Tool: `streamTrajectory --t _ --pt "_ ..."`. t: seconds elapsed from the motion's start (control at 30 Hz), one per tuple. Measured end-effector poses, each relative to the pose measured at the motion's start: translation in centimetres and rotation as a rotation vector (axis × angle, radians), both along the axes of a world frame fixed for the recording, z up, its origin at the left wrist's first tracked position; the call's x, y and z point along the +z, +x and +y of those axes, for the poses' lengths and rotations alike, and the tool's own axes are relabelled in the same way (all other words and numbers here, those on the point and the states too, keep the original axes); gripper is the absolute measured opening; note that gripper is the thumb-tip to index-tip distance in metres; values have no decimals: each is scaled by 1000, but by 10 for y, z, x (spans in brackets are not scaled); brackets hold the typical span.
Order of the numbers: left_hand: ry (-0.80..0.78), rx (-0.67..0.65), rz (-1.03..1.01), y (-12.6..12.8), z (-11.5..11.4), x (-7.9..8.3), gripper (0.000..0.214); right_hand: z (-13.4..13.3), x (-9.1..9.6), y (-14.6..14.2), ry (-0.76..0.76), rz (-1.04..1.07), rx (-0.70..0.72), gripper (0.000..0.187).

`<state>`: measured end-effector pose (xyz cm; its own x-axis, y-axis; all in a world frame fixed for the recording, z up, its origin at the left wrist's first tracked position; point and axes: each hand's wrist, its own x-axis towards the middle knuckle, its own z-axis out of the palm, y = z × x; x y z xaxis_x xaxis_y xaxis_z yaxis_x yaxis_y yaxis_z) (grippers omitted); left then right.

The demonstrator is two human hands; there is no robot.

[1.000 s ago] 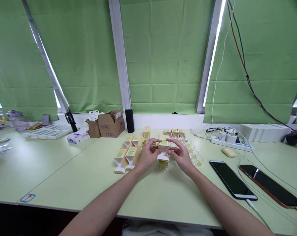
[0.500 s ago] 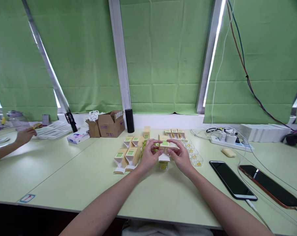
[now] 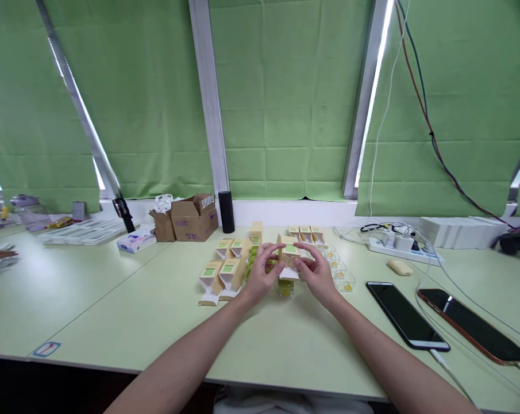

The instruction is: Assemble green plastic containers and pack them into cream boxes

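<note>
A left hand (image 3: 261, 275) and a right hand (image 3: 318, 278) hold a small carton (image 3: 289, 260) just below centre frame, the grip narrow on opposite sides. Partly hidden by fingers, it is probably light, stiff card, easily creased and best held by its side edges.

My box (image 3: 289, 260) is tan with a green square (image 3: 290, 249). The table (image 3: 251, 351) is pale green, and the blinds (image 3: 285, 103) are green.
</note>
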<state>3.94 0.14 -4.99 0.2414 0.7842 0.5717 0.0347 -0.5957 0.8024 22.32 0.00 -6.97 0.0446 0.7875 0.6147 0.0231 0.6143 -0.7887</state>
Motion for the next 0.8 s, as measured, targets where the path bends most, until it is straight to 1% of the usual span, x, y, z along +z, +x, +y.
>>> streamTrajectory --t 0.17,0.23,0.3,0.5,0.67,0.8 --pt "11 -174 57 -5 1 -1 81 3 1 3 -20 28 -27 42" --pt "18 -204 85 -5 1 -2 93 3 1 4 -26 40 -33 43" --pt "28 -196 99 -5 1 -3 96 2 1 4 -23 41 -36 43" --pt "47 -127 79 -3 3 -6 71 -1 2 0 -56 52 -3 44" --pt "18 -92 24 -2 3 -4 63 -4 4 -1 -63 76 54 41" --pt "5 -66 -10 -1 2 -2 54 -6 4 -1 -43 57 63 39"
